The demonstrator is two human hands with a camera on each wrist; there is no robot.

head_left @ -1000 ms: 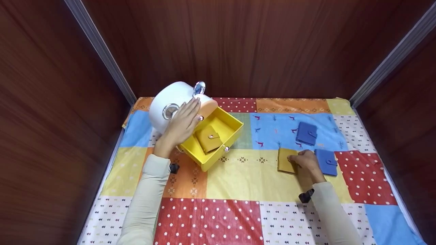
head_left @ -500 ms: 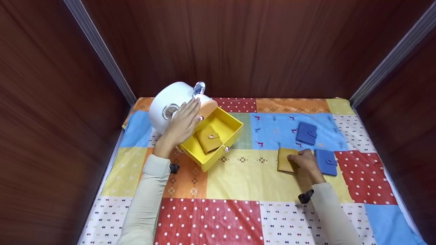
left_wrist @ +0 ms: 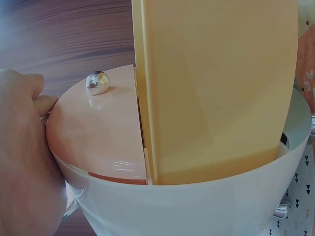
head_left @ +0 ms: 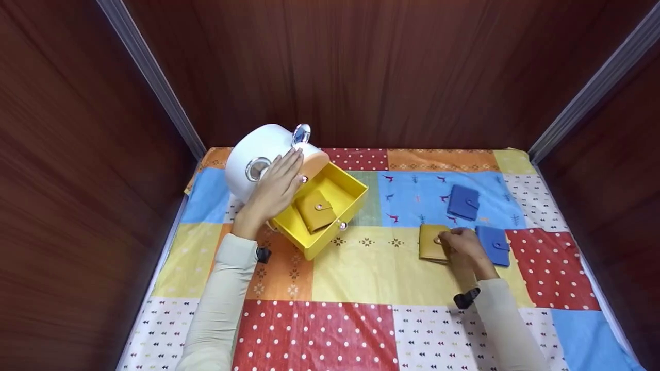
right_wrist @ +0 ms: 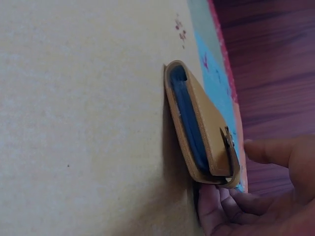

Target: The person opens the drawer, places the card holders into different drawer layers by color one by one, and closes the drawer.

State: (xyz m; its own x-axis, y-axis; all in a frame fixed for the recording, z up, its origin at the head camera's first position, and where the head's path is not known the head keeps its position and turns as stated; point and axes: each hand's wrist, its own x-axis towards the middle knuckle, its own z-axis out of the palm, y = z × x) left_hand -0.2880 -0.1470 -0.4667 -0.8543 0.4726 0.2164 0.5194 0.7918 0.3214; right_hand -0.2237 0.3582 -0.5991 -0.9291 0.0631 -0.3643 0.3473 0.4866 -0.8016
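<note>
My left hand [head_left: 276,185] rests with fairly straight fingers on a rounded white case [head_left: 242,154], against its peach drawer front [left_wrist: 93,128]. A yellow drawer [head_left: 356,206] juts out of the case, and a mustard snap wallet [head_left: 312,214] lies inside it. On the cloth to the right lies another mustard snap wallet [head_left: 430,247]. My right hand [head_left: 466,245] holds this one at its strap edge, fingers curled at the underside and thumb by the snap. In the right wrist view the wallet [right_wrist: 199,132] shows dark blue inner leaves.
Two blue snap wallets lie near my right hand: a darker one [head_left: 462,202] farther back and a brighter one [head_left: 495,247] beside the wrist. A patchwork cloth [head_left: 350,278] covers the table. Brown wood panels [head_left: 361,77] enclose the back and sides.
My right hand has shifted slightly rightward on the mustard wallet, and its snap now shows by the fingers. My left hand and the case have not moved.
</note>
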